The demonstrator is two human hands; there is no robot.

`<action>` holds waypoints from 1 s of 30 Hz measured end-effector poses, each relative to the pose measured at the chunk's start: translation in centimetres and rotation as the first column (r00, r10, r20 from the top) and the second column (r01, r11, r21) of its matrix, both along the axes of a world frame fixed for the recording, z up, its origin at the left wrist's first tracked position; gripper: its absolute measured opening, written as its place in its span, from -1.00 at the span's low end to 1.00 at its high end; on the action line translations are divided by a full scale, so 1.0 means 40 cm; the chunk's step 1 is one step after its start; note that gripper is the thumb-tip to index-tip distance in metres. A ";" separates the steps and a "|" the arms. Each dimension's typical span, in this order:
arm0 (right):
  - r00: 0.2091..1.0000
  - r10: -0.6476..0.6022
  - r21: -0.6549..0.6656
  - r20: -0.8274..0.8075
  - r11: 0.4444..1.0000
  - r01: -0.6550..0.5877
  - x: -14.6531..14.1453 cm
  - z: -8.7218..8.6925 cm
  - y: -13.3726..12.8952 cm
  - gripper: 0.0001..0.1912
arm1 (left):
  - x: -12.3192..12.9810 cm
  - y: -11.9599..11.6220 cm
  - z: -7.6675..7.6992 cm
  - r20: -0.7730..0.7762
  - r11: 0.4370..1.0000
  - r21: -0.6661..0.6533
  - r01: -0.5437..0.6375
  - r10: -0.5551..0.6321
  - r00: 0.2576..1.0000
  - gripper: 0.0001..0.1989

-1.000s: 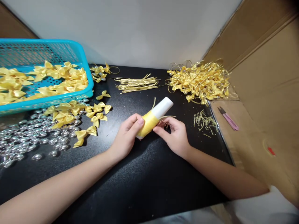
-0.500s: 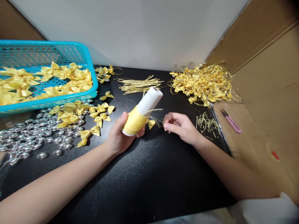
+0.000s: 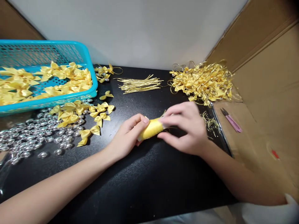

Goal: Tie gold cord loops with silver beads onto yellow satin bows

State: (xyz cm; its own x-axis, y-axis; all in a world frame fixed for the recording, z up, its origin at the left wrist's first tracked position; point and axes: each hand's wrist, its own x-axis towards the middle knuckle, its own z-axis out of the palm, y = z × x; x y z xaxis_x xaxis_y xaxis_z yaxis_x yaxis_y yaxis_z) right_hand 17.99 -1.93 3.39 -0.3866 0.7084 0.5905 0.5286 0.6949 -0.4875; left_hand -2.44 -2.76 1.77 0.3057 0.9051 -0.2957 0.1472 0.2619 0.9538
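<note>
My left hand [image 3: 128, 133] is closed round a spool of yellow thread [image 3: 151, 129], its thumb lying along the wound part. The spool is a white tube, tilted low over the black table. My right hand [image 3: 185, 129] curls over the tube's white end from the right, slightly blurred, and covers most of it. Thin gold strands show just behind and below its fingers; where they run is hidden. Left of my hands lie yellow ribbon bows [image 3: 90, 133] and a spread of silver heart-shaped beads [image 3: 42, 133].
A blue basket [image 3: 92, 76] of yellow bows stands at the left. Gold wire strips [image 3: 140, 84] lie at the back. Finished-looking bows with gold loops [image 3: 203, 81] are piled back right. Pink-handled snips [image 3: 231, 120] rest on cardboard at the right, near thread scraps [image 3: 210, 123].
The spool has tipped from nearly upright to almost level, moving right. My right hand has come from beside it, where it pinched a thin strand, onto its white end.
</note>
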 end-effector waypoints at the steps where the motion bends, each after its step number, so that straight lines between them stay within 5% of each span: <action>1: 0.995 0.037 0.030 0.094 0.999 -0.040 -0.013 0.000 -0.014 -0.81 | 0.003 -0.004 0.001 -0.003 1.000 0.015 0.016 -0.016 1.000 -0.63; 4: 0.976 0.040 0.065 0.212 0.996 -0.055 -0.040 -0.014 -0.039 -0.86 | 0.003 -0.014 -0.004 -0.038 0.994 0.092 0.054 -0.051 0.998 -0.62; 11: 0.990 0.022 0.085 0.142 0.996 -0.034 -0.052 -0.033 -0.051 -0.89 | 0.001 -0.026 -0.025 -0.230 0.936 0.340 0.087 -0.007 0.973 -0.64; 19: 0.997 -0.057 -0.164 0.048 0.984 0.064 -0.011 0.004 0.009 -0.83 | -0.002 -0.023 -0.057 -0.209 0.793 0.586 0.165 -0.050 0.977 -0.69; 25: 0.969 0.167 -0.012 0.181 0.986 -0.168 -0.018 0.002 -0.016 -0.82 | 0.008 -0.028 -0.059 -0.160 0.866 0.499 0.040 0.047 0.986 -0.66; 30: 0.977 0.062 0.083 0.204 0.993 -0.080 -0.058 -0.021 -0.058 -0.92 | 0.015 -0.030 -0.059 -0.121 0.889 0.457 -0.011 0.075 0.990 -0.66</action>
